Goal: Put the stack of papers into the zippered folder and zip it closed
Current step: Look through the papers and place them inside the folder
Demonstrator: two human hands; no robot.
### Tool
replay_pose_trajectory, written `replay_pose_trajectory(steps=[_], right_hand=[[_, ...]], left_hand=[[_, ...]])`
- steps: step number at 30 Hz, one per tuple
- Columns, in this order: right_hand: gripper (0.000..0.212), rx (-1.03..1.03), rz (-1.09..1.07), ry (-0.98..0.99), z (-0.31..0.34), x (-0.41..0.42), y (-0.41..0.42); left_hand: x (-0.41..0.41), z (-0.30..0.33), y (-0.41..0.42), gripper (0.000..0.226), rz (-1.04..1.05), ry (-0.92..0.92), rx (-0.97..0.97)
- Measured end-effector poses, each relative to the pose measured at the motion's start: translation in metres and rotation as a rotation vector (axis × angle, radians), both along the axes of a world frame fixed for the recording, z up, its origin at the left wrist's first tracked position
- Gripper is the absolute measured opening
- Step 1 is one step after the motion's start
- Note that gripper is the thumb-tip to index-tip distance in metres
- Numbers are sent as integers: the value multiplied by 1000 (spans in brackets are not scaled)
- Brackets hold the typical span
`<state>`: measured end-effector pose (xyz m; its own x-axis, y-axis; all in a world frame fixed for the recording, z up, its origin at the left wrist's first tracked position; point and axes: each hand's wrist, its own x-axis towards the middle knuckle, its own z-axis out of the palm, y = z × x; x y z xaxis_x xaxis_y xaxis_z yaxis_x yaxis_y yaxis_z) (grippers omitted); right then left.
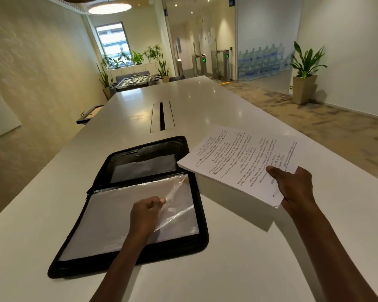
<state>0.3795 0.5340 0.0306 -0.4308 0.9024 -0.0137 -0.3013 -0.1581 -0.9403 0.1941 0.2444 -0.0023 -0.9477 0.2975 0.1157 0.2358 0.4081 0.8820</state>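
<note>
Folder (127,205) lies unzipped near the table's (205,101) front edge. Left hand (144,214) pinches its plastic sleeve (179,205), right hand (292,186) grips the papers (238,162). Next: probably slide them in.

Office common area. Long white conference table (194,99) with a central cable slot (162,116); access turnstiles (214,62) upper centre; stacked water bottles (262,59) behind glass, upper right. Potted plants (306,68) and a foosball table (131,81) at the far end.

left hand (147,211) pinches plastic sleeve (179,205); right hand (292,184) holds papers (238,158) above table (227,269).
</note>
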Motion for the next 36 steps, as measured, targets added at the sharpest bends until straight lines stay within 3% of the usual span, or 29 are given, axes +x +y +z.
replay_pose_trajectory(steps=[5,9,23,29,31,34,36], right_hand=[[45,89,-71,-140,2,3,7],[45,172,-106,-260,0,12,13],[47,278,148,-411,6,16,-21],[44,293,238,-450,9,16,-23],[42,286,252,-469,10,17,-23],[42,279,265,-470,9,17,-23],[43,278,272,-463,9,16,-23]], left_hand=[[5,5,4,12,62,54,44],[4,6,11,17,89,74,37],[5,3,9,23,61,81,7],[4,4,13,19,11,155,-189],[5,8,22,27,-20,205,-274],[3,14,48,59,-55,289,-466],[-1,20,68,62,-57,282,-609]])
